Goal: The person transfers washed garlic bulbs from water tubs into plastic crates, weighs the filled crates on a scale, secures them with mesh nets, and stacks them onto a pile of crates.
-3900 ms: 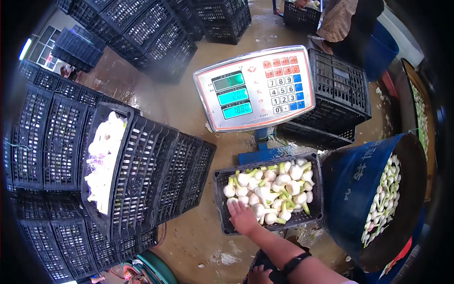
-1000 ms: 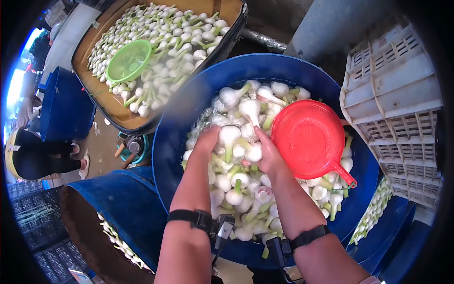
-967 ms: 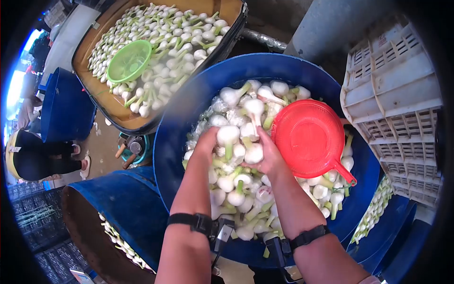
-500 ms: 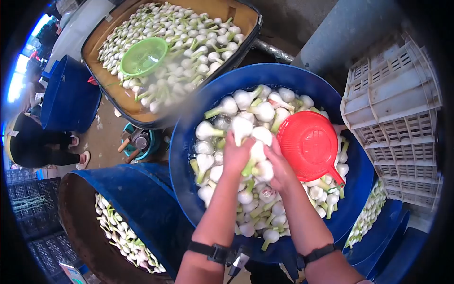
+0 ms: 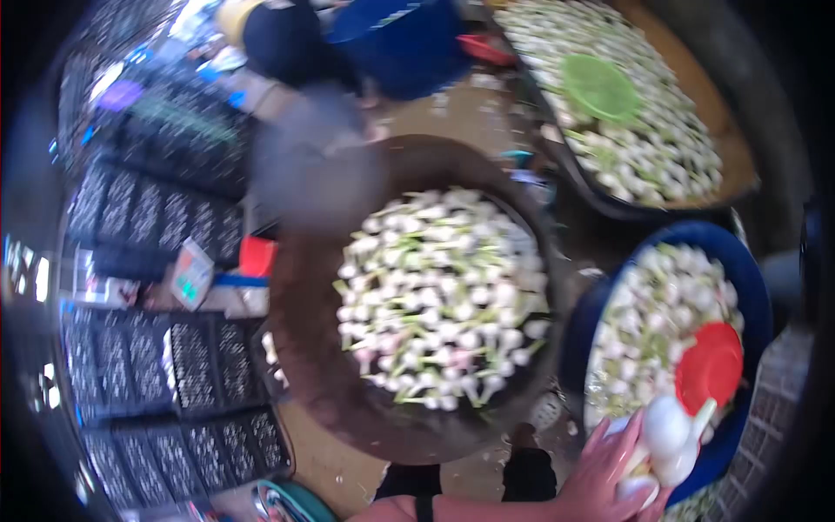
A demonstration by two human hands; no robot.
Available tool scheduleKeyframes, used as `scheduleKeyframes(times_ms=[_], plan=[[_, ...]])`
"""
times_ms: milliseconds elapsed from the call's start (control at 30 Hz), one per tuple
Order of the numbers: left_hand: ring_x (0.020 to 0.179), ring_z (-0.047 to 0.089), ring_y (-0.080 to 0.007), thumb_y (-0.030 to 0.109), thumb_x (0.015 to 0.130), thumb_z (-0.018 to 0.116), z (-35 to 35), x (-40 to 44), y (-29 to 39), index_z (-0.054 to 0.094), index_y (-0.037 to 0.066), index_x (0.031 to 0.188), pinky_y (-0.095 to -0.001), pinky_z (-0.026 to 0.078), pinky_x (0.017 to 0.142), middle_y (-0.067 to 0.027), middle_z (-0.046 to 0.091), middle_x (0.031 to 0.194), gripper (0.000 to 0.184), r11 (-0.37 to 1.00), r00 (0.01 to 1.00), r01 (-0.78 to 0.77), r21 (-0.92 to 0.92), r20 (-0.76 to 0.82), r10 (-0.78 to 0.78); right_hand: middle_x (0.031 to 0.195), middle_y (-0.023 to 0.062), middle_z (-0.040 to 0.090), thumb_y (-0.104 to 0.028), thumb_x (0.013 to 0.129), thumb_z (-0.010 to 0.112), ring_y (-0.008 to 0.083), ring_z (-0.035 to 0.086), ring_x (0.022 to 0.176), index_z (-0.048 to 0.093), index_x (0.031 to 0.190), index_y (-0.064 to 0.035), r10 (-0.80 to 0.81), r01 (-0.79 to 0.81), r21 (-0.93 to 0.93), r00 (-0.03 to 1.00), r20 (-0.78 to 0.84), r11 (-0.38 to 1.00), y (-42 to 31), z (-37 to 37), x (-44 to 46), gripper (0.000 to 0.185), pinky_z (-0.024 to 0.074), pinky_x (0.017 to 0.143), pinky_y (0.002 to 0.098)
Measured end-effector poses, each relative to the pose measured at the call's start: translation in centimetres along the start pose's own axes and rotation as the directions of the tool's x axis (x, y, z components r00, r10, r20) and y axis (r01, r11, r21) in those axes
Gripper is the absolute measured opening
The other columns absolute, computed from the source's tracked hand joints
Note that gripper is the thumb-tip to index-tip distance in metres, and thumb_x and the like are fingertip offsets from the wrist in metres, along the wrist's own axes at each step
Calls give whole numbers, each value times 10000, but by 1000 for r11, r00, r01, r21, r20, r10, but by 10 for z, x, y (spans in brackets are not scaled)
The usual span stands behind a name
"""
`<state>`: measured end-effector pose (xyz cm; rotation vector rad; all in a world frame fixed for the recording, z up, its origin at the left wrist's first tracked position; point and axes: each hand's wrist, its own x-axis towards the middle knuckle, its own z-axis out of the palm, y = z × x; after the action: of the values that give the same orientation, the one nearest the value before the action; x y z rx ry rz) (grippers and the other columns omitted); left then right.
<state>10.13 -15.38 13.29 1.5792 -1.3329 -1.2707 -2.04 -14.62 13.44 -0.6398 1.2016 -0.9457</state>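
Observation:
Several white garlic bulbs (image 5: 668, 428) with short green stems are clutched in my hands at the lower right, over the near rim of the blue tub (image 5: 755, 287). My left hand (image 5: 600, 474) curls its fingers around their left side. Of my right hand (image 5: 658, 505) only a small part shows below the bulbs; the rest is hidden. Just beyond the held bulbs, a red plastic scoop (image 5: 709, 367) lies upside down on the garlic in the tub. In the middle, a wide brown-lined tub (image 5: 309, 348) contains a layer of garlic bulbs (image 5: 444, 296).
A large tan-lined basin (image 5: 726, 143) of garlic stands at the top right, a green bowl (image 5: 600, 87) on top. Black crates (image 5: 122, 365) line the left side near a scale display (image 5: 191, 274). A person (image 5: 291, 43) bends beside another blue tub (image 5: 400, 48).
My view has swung left, bringing the brown-lined tub to the centre with some blur. My hands have lifted the bulbs from among the garlic to the blue tub's near rim.

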Motion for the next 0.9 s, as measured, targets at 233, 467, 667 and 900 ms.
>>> scheduleKeyframes(times_ms=[233,467,667,900], plan=[[1172,383,-220,121,774,556,-210,-182,-27,122,-36,1365,-366,324,977,-141,357,1288,750,761,789,-151,-631,-540,-292,1313,114,291,-477,577,766,253,343,1198,118,1354,-51,270,-60,-327,712,648,943,57,213,-65,1098,305,995,401],[1124,436,-197,109,833,519,-414,-299,-167,184,-44,1351,-337,345,954,-154,433,1237,635,817,409,-175,-549,-796,-447,1309,147,369,-24,708,682,242,440,1160,-8,1400,-47,330,-239,-249,406,852,938,236,450,-117,978,381,940,363],[893,495,-120,82,858,508,-530,-343,-363,319,-18,1305,-255,413,799,-78,517,998,496,867,224,-78,-492,-856,-466,1199,177,502,-44,755,615,216,527,1041,-38,1416,-101,503,-401,-354,369,782,845,419,591,-106,931,431,854,307],[667,473,-111,141,806,593,-566,-352,-480,575,20,1042,-255,405,602,-28,510,741,266,750,187,77,-657,-729,-658,1217,201,483,-164,824,592,255,532,1047,55,1414,-72,681,-563,-424,394,617,709,531,634,-99,803,435,876,339]])
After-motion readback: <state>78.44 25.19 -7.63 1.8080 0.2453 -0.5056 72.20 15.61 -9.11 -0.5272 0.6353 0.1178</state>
